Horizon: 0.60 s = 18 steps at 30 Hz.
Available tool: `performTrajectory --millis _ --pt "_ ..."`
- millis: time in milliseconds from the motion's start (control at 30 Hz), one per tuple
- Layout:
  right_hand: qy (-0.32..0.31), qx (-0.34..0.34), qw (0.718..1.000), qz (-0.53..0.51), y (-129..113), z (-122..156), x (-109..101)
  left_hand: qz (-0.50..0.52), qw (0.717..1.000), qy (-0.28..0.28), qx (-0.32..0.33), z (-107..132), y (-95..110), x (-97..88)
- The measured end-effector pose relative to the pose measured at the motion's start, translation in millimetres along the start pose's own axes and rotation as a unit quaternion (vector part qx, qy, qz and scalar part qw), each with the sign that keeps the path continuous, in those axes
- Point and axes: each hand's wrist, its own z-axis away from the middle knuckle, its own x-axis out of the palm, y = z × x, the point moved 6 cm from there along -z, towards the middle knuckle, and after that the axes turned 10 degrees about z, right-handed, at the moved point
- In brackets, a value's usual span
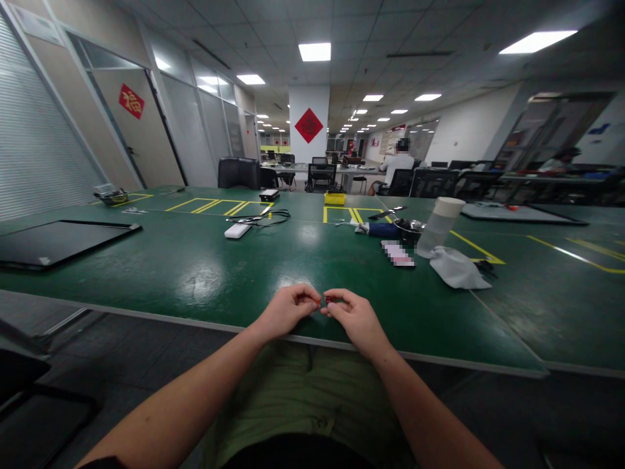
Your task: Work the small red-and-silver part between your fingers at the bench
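Orange-red piece (318, 303) and dark red piece (328, 299): sitting in fingertips over the green table (195, 280), left of the phone-like slab (398, 254) and on its near side. Pinching the orange-red piece between thumb and fingertips with the left hand (287, 309); pinching the dark red piece likewise with the right hand (355, 314). Leaving no more room in either pinch than the piece is taking up; curling the other fingers in loosely. Facing tip to tip, looking just apart; not being able to tell contact for sure at such small scale.

Reading this as fine two-handed fingertip work. For doing it well: bracing both wrists low, well inside the near edge, so as to be catching any drop on the tabletop; gripping by the outer ends, exposing the facing sides; pressing lightly, otherwise probably risking a piece squirting out; rolling fingertips back slightly for a better sightline.

Looks-wise: showing bright orange-red on one, deeper red with near-black patches on the other. Seeming tiny and rigid, maybe plastic. Hiding mostly behind fingertips, so not revealing full outline or markings.

Also seeing a white cylinder (439, 228) and a white bag (456, 268) right of the slab.
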Motion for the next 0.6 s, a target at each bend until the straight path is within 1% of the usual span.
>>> performTrajectory --millis 100,267,400,600 --pt "-0.001 0.009 1.0 -0.026 3.0 -1.2 -0.1 0.025 1.0 -0.01 0.007 0.9 2.4 1.5" --pt "-0.015 0.01 0.998 -0.066 2.6 -1.2 2.9 0.047 0.999 -0.016 -0.004 1.5 2.3 1.9" --pt "-0.025 0.013 0.997 -0.071 0.2 0.2 4.5 0.043 0.999 -0.018 -0.01 1.9 2.6 1.1" --pt "-0.021 0.026 0.997 -0.073 0.7 -0.4 3.9 0.026 0.999 -0.018 -0.012 1.5 0.4 -1.1"
